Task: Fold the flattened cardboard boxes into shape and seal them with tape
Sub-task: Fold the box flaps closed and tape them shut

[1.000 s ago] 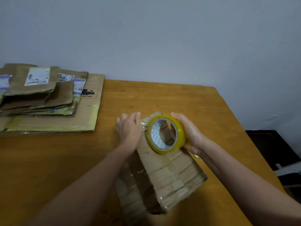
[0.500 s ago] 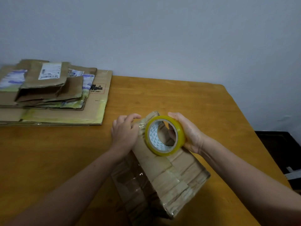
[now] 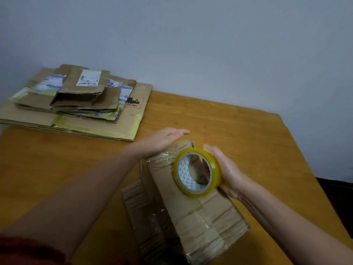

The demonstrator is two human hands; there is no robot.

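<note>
Your left hand (image 3: 162, 140) is flat, fingers straight and together, palm down. It presses on the far left edge of the cardboard box (image 3: 191, 211), and the fingertips stick out past the box over the table (image 3: 238, 127). It holds nothing.

Your right hand (image 3: 229, 173) grips the tape roll (image 3: 215, 167). The thumb sits on the top of the rim, the palm wraps the outer yellow face, and curled fingers show through the core hole. The roll stands on edge with its open side facing you and left, white patterned core visible. It sits over the far end of the box's top face, just right of your left hand. You can't tell if the roll's lower rim actually touches the cardboard.

The box is folded up into shape and lies on the table in front of you, centre and low in the view, long axis running away from you. Its surface is creased and worn. Shiny clear tape glints on the left side and near the far end under your left palm.

The stack of flattened boxes (image 3: 76, 100) is at the far left of the table, against the wall (image 3: 191, 44), well apart from the box you hold. The top piece carries a white label (image 3: 88, 78). The big bottom sheet shows a "UN 3481" mark (image 3: 133, 103).

A red sleeve (image 3: 23, 249) shows at the bottom left on your left arm.
</note>
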